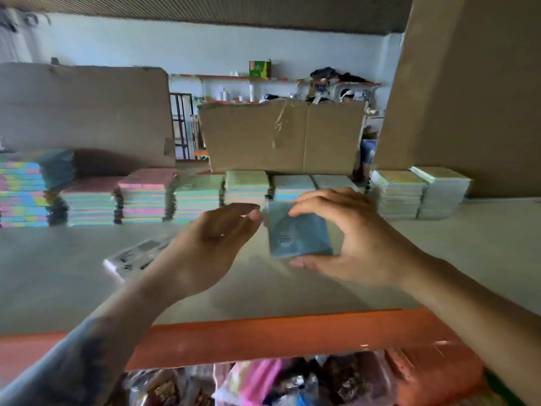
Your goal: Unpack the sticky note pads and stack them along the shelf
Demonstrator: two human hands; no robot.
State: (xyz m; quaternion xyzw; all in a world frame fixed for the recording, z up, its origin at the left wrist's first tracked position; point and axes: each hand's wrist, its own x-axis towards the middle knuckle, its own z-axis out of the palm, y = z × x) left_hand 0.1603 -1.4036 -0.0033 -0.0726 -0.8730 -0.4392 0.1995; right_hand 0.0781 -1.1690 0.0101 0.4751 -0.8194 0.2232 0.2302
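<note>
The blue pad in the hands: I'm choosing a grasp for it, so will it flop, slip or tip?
The blue pad looks like a flat-sided block, so probably stiff. A glossy sheen suggests wrapping that may be slippery; the right hand pinches it top and bottom. The stacks along the shelf stand square, so it should rest flat.

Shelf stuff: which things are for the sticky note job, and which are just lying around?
For the job:
- blue pad, held by the right hand
- left hand, touching its edge
- stacks of pads along the shelf

Just lying about:
- cardboard box
- printed sheet
- bags below
</note>
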